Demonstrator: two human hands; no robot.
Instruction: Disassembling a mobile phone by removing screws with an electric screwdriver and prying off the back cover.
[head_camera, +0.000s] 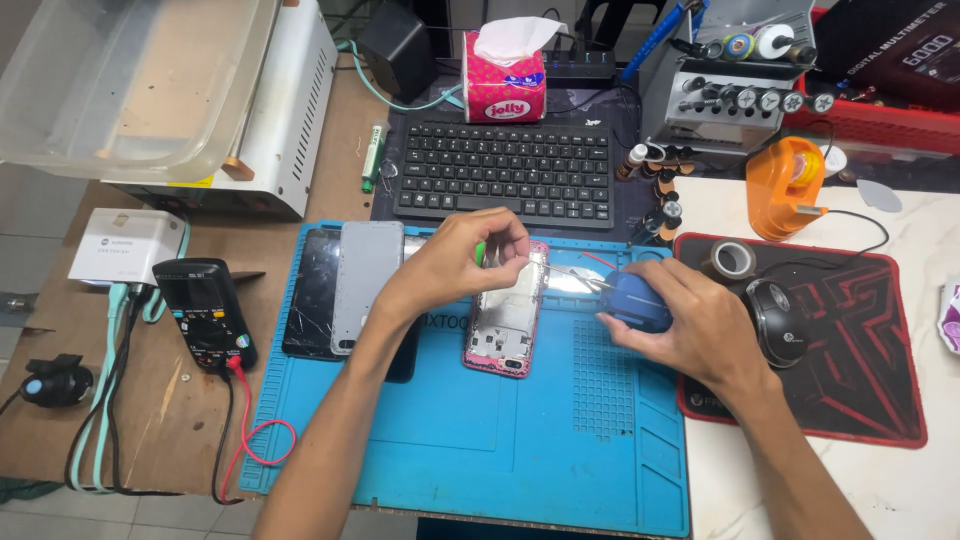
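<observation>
The blue mat's (520, 440) near half lies open; phone frame (505, 315), cracked screen (312, 295) and keyboard (505, 170) crowd its far edge

Both bare forearms are stretched forward from the bottom edge. The left hand (470, 262) is raised with its fingertips pinched together (thumb against forefinger). The right hand (690, 325) is curled, knuckles up, fingers cupped leftward.

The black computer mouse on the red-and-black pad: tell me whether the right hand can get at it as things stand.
Probably yes. The black computer mouse lies right beside the right hand with nothing between them, but that hand is closed on a round blue dust-blower bulb and would have to free itself.
</observation>
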